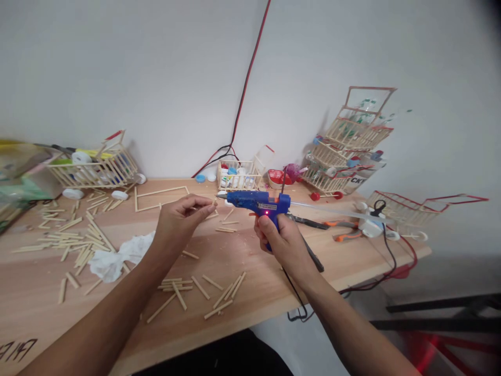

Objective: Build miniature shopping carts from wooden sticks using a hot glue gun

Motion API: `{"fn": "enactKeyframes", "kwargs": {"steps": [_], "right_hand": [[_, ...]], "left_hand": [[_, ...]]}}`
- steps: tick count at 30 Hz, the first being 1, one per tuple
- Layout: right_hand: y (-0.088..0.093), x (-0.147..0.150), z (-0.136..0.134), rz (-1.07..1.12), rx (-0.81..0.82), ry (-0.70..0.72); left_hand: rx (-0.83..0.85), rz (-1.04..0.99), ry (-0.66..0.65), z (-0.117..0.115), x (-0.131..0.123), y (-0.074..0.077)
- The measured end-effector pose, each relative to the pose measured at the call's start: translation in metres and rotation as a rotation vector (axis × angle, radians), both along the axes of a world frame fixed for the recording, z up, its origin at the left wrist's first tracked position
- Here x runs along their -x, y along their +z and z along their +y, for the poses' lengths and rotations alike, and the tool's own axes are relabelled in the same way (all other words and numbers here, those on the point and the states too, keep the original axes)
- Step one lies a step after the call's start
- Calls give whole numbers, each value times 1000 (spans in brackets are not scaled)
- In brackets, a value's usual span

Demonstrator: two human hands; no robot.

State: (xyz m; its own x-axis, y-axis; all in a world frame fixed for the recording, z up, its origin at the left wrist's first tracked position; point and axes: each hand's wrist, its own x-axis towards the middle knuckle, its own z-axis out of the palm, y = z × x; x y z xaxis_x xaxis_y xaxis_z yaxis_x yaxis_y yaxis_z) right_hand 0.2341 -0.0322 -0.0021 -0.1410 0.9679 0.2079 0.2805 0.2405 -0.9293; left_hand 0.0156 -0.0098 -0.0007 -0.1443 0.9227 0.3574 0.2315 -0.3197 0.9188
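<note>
My right hand [279,235] is wrapped round the handle of a blue hot glue gun [250,199], its red light lit. A long clear glue stick [332,210] juts from the back of the gun. My left hand [186,211] pinches what looks like a small wooden stick [215,201], mostly hidden by the fingers, right at the gun's metal nozzle. Whether nozzle and stick touch, I cannot tell. Behind my left hand lies a rectangular frame of thin sticks [135,201], partly covered by that hand.
Loose sticks [230,290] and a crumpled tissue [107,265] lie on the wooden table [219,344]. Small stick-built carts [97,169] line the wall, several stacked at right [340,151]. Orange-handled pliers [346,236], a red bowl [277,178] and a white adapter with cords [371,225] lie right.
</note>
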Motion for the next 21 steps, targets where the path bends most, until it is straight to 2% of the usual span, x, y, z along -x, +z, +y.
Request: {"fn": "enactKeyframes", "kwargs": {"steps": [6, 21], "right_hand": [[1, 0, -1, 19, -1, -48], [6, 3, -5, 3, 14, -4]], "left_hand": [[-130, 28, 13, 0, 1, 3], [-148, 45, 8, -1, 1, 4]]}}
